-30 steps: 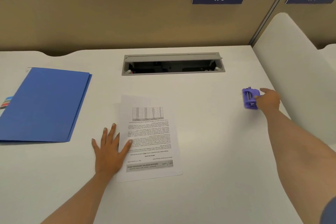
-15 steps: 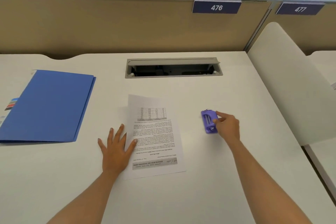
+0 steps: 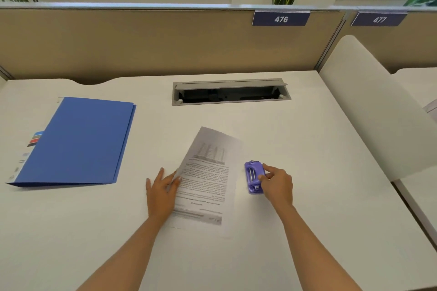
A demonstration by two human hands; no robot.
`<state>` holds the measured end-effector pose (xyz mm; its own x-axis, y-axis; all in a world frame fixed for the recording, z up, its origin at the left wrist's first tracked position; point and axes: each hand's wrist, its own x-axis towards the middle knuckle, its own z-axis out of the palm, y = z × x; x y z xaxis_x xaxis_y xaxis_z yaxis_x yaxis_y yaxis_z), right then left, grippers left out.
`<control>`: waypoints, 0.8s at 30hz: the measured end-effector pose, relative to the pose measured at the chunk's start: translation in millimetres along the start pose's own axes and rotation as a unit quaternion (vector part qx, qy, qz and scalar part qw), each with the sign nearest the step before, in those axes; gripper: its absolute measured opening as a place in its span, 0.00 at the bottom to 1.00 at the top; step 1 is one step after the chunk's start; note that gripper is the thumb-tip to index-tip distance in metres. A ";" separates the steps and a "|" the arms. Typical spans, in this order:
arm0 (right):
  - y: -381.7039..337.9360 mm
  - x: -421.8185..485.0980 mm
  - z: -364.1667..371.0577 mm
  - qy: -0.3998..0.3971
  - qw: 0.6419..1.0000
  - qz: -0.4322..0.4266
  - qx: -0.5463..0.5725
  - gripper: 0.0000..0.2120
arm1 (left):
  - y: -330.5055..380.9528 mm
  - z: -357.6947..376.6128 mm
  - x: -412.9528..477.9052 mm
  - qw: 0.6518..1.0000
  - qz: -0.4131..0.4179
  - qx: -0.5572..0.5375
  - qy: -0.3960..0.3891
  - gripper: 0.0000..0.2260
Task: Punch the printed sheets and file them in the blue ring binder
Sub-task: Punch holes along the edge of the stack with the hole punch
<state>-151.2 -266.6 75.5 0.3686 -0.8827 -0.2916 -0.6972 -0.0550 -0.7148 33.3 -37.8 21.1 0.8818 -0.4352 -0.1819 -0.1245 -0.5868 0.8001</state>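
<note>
Just left of the right hand (image 3: 276, 181), a purple hole punch (image 3: 254, 177) is pinched in its fingers, beside the printed sheets (image 3: 208, 177). Their left edge is lifted by the left hand (image 3: 162, 188). Punching seems imminent; alignment is needed. The blue binder (image 3: 78, 139) lies closed, far left.
</note>
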 end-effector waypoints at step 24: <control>-10.9 -20.1 23.6 -0.008 1.000 0.002 0.020 0.19 | 21.1 1.6 -11.7 0.963 -0.116 -0.242 0.007 0.08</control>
<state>-136.5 -237.2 74.1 0.3764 -0.8752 -0.3039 -0.6728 -0.0327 -0.7391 19.7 -46.1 39.2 0.8670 -0.3200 -0.3821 0.2994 -0.2785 0.9126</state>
